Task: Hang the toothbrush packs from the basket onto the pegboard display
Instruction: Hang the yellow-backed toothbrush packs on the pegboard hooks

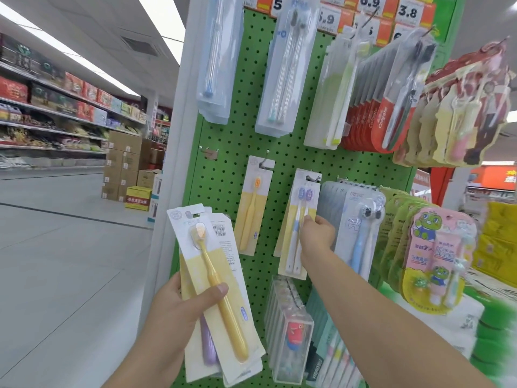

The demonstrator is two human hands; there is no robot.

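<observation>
The basket is not in view. The left hand [170, 312] holds a fanned stack of white-and-yellow card toothbrush packs [215, 278] low and left of the green perforated pegboard [237, 130], its grip closed, thumb pressed across the top pack with the yellow brush. The packs beneath are mostly covered; a purple brush handle and one barcoded back show, the small print illegible. How many packs the stack contains cannot be told.

The right hand [317, 236] pinches the side of a white-and-yellow twin pack with two purple-headed brushes [299, 219], which hangs on the silver metal hook [313, 179] in the pegboard's lower row; the fingertips are hidden behind the card. Just left, a single yellow-brush pack [253, 205] hangs on its own hook.

In the upper row, red packs [376, 119] read "Colgate". Orange price tags [407, 12] along the top edge are cut off by the frame; "6.9" and "3.8" are readable. The pink frog-cartoon children's sets [440, 256] at right carry writing too blurred to read.
</observation>
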